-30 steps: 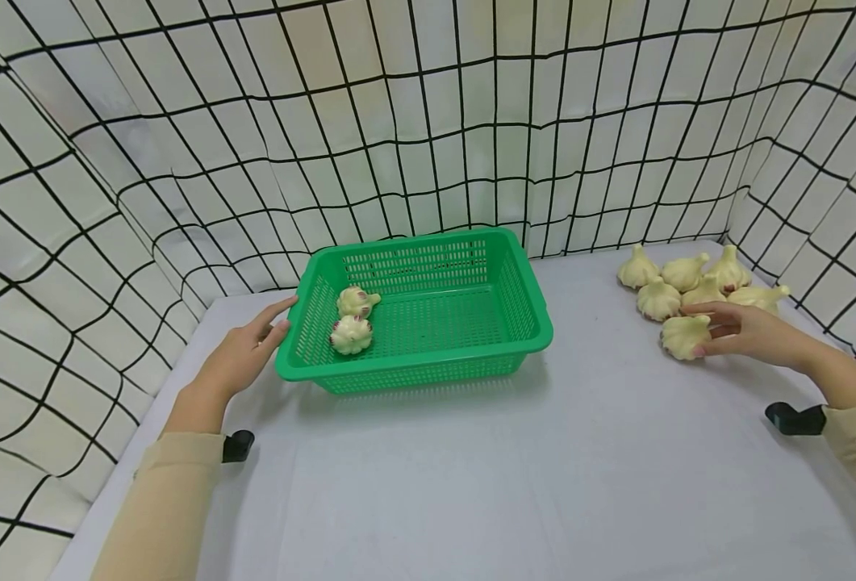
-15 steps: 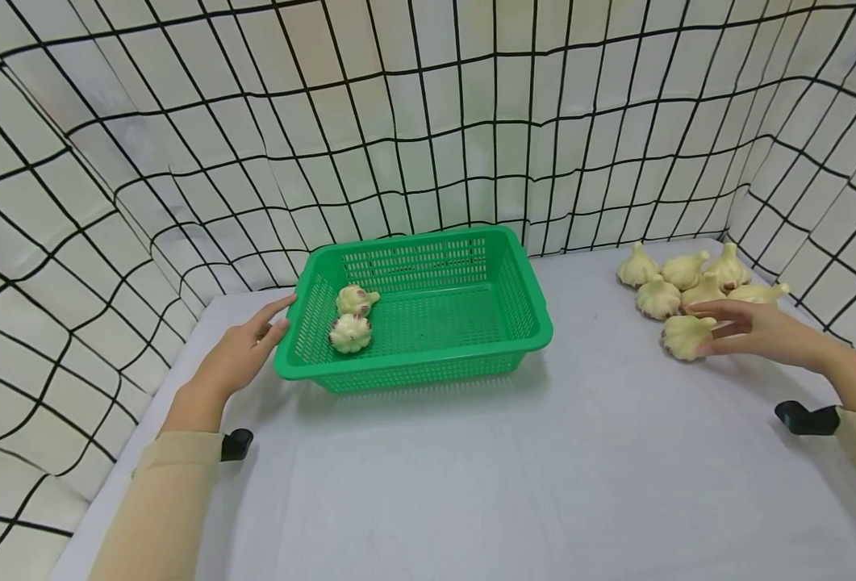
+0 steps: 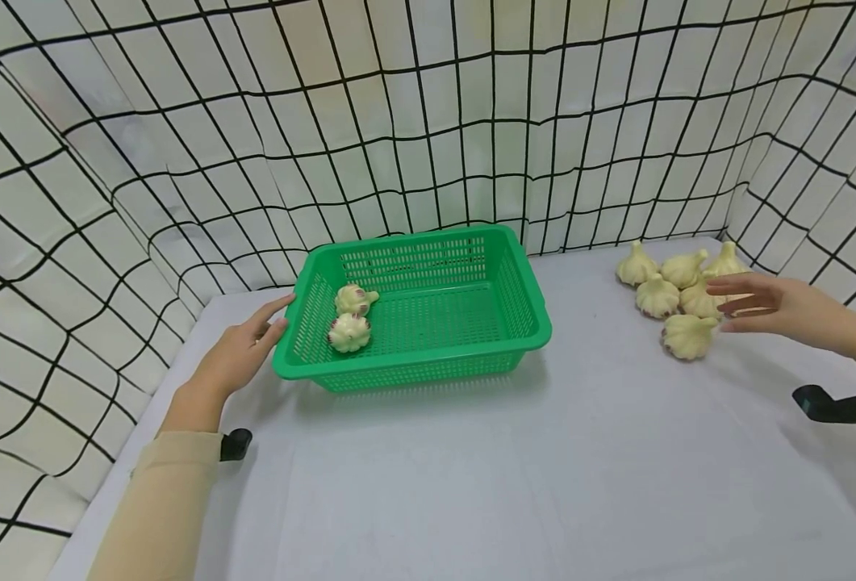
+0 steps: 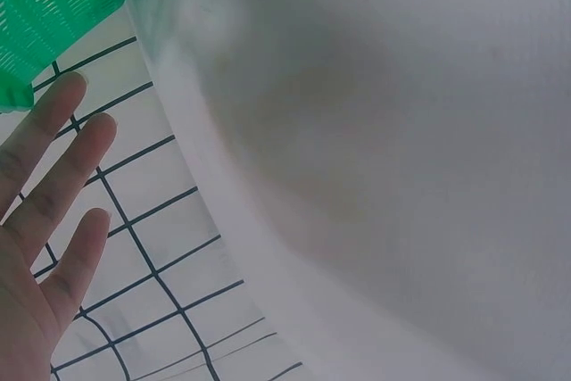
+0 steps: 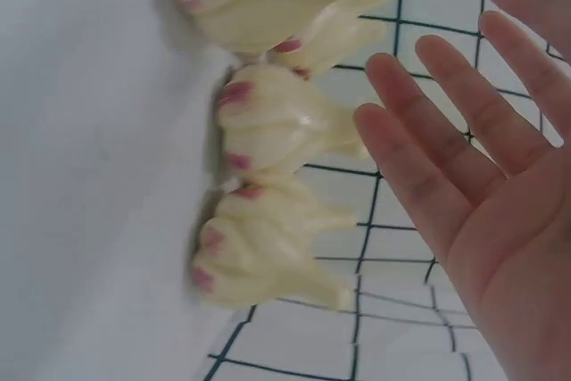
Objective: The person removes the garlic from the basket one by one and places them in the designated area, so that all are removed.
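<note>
My left hand rests with its fingertips at the left rim of a green plastic basket; in the left wrist view its fingers are spread and relaxed. Inside the basket, at the left end, lie two garlic bulbs with purple markings. To the right, my right hand hovers beside a group of pale garlic bulbs, partly covering those at the back right. The nearest garlic bulb stands at the front of the group, just left of the thumb. In the right wrist view the fingers are extended and hold nothing.
A white sheet covers the table. Black netting over white cloth walls the back and both sides, close behind the basket and the garlic group. A black wrist mount sits under the right wrist, another beside the left.
My right hand has let go of the front garlic bulb and drawn back up and to the right. That bulb has shifted slightly right. The left hand stays at the basket rim.
</note>
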`<state>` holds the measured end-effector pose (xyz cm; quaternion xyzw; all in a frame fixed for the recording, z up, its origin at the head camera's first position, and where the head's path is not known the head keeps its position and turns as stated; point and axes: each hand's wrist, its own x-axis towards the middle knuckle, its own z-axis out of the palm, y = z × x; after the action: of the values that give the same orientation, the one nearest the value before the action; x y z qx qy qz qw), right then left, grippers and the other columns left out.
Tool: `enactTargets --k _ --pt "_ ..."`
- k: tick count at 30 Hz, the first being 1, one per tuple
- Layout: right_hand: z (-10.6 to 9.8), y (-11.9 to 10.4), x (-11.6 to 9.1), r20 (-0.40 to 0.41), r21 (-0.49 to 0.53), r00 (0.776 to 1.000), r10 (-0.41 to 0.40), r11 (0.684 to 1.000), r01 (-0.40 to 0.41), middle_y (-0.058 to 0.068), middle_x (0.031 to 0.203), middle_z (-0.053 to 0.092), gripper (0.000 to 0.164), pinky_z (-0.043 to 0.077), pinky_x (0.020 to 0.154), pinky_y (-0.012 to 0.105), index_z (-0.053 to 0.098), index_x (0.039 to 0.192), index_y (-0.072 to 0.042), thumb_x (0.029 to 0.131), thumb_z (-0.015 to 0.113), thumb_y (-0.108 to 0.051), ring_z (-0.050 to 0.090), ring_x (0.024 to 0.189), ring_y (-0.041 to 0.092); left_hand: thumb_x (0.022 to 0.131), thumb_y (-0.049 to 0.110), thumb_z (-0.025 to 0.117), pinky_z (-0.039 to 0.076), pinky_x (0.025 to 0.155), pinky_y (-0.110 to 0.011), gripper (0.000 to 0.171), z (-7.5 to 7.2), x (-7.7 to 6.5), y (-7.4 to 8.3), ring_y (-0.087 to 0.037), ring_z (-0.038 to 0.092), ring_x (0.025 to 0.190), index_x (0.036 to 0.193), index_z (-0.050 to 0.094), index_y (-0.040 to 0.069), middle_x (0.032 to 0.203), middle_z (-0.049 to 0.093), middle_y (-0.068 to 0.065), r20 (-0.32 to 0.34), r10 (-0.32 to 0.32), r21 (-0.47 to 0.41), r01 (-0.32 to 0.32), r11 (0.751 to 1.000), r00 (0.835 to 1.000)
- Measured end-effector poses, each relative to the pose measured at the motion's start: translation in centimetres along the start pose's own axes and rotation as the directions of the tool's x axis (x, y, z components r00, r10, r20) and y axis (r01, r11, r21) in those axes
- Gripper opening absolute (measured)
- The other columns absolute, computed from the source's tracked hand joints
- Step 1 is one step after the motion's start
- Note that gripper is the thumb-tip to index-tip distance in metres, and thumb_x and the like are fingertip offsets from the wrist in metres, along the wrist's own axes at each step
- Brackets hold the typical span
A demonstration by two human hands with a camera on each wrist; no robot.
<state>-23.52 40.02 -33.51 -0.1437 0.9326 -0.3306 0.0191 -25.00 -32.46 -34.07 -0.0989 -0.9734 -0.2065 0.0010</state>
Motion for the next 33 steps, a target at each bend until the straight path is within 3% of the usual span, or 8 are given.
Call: enactTargets --k 7,12,19,25,33 --pt "-0.3 -3.1 0.4 -0.080 -0.039 0.997 -0.013 0.999 0.010 -0.026 0.123 0.058 0.044 0.052 0.073 0.016 0.060 0.140 -0.004 0.099 0.072 -0.018 0.055 0.098 -0.016 0.111 0.055 0.027 0.044 0.092 -0.072 0.063 -0.1 -0.1 0.0 -0.056 0.053 0.125 0.165 0.022 0.023 0.141 0.051 -0.038 0.003 0.003 0.005 -0.003 1.000 1.000" --pt "-0.2 -5.4 0.9 -0.099 -0.037 0.994 -0.050 0.998 0.047 -0.027 0.118 0.063 0.038 0.051 0.074 0.014 0.065 0.136 -0.009 0.100 0.071 -0.019 0.061 0.097 -0.011 0.111 0.054 0.027 0.045 0.092 -0.072 0.063 -0.1 -0.1 0.1 -0.056 0.053 0.125 0.165 0.023 0.022 0.141 0.051 -0.037 0.004 0.009 0.012 -0.010 1.000 1.000" --pt "0.3 -9.4 2.6 -0.059 -0.024 0.993 -0.098 0.995 0.096 0.005 0.118 0.072 0.034 0.049 0.079 0.012 0.067 0.134 -0.016 0.101 0.069 -0.022 0.064 0.101 -0.005 0.111 0.055 0.027 0.045 0.091 -0.071 0.064 -0.2 -0.1 0.2 -0.056 0.054 0.123 0.165 0.023 0.022 0.141 0.051 -0.037 0.003 0.007 0.015 -0.007 1.000 1.000" --pt "1.2 -12.3 4.6 0.013 -0.008 0.985 -0.172 0.985 0.172 0.006 0.125 0.070 0.032 0.049 0.083 0.013 0.068 0.134 -0.017 0.102 0.067 -0.022 0.064 0.106 -0.003 0.110 0.055 0.027 0.045 0.091 -0.071 0.064 -0.2 -0.2 0.3 -0.055 0.055 0.123 0.165 0.022 0.022 0.142 0.050 -0.037 0.004 0.005 0.014 -0.005 1.000 1.000" --pt "2.7 -15.5 7.1 0.079 -0.014 0.950 -0.303 0.952 0.305 0.002 0.125 0.070 0.029 0.052 0.086 0.020 0.069 0.132 -0.014 0.103 0.066 -0.016 0.067 0.108 0.008 0.110 0.055 0.027 0.046 0.090 -0.069 0.064 -0.2 -0.2 0.2 -0.053 0.057 0.120 0.165 0.023 0.023 0.142 0.051 -0.036 -0.003 0.013 0.016 -0.013 1.000 1.000"
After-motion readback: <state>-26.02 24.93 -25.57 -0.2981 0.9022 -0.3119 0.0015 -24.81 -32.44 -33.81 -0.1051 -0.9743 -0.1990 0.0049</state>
